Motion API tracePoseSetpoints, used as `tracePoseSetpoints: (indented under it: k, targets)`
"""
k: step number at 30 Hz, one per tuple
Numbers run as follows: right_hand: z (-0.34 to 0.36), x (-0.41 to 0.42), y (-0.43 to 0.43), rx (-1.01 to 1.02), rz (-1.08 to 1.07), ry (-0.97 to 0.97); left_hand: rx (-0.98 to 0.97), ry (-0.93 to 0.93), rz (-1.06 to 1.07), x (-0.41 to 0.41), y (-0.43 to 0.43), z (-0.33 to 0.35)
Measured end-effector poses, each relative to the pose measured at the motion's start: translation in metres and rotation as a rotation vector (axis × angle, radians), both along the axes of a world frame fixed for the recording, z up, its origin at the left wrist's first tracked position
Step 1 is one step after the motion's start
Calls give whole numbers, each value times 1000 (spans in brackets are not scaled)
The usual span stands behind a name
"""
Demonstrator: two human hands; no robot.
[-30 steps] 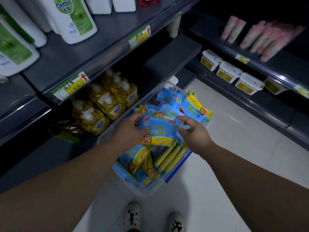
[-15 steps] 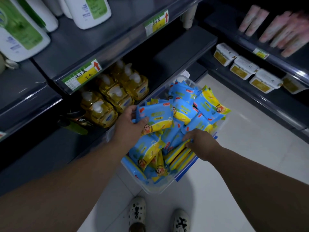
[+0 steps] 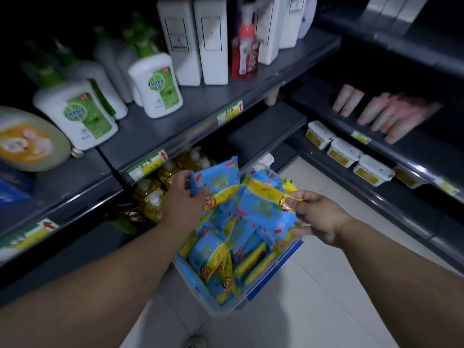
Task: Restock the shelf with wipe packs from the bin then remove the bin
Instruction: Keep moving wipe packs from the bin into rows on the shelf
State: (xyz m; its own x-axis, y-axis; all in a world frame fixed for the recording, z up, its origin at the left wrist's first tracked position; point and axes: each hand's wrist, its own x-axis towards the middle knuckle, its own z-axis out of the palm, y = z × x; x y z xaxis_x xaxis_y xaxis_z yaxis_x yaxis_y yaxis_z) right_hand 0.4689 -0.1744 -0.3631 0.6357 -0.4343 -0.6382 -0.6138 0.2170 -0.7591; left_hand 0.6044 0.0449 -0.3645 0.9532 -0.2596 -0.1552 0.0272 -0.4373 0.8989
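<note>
Nearest the viewer, the tip of a shoe [image 3: 194, 342] shows on the pale tiled floor [image 3: 313, 310]. Just beyond it stands the bin [image 3: 227, 310], a clear rigid plastic tub with a blue handle or latch [image 3: 273, 272] on its right side, placed on the floor against the shelving. It is heaped with wipe packs [image 3: 221, 252]: flat, soft, glossy film pouches printed in blue and yellow with a cartoon figure.

The left hand [image 3: 184, 199] grips one wipe pack [image 3: 216, 182] by its left edge, thumb across the face, raised clear above the heap. The right hand [image 3: 319, 217] pinches the yellow corner of a second pack [image 3: 266, 202] between thumb and fingertips; this pack appears to rest partly on the heap.

Progress assessment: early stage. The bin appears close to full, and no matching packs are visible on any shelf. The bulk of restocking and the bin removal remain.

Further left, yellow pump bottles [image 3: 160, 194] stand on a low shelf. Above them, a dark matt metal shelf [image 3: 200, 106] with price labels [image 3: 148, 165] carries white Dettol bottles [image 3: 155, 84] with green caps; its front portion is bare. Far right, white lidded tubs [image 3: 344, 151] and pink tubes [image 3: 386, 114] occupy other shelves.
</note>
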Motion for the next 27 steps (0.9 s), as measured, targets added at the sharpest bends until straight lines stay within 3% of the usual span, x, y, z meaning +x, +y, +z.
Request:
tracePoseSetpoints:
  k: [6, 10, 12, 16, 27]
  targets:
    - [83, 3, 11, 313, -125, -284, -76, -98, 87, -19, 6, 82]
    - [134, 16, 35, 444, -25, -431, -202, -73, 157, -27, 23, 130]
    - [161, 24, 52, 412, 124, -469, -341, -53, 196, -35, 37, 159]
    - [208, 44, 91, 160, 362, -517, -529, -76, 246, -39, 72, 211]
    - [332, 92, 230, -97, 581, -709, -624, -281, 238, -23, 218, 317]
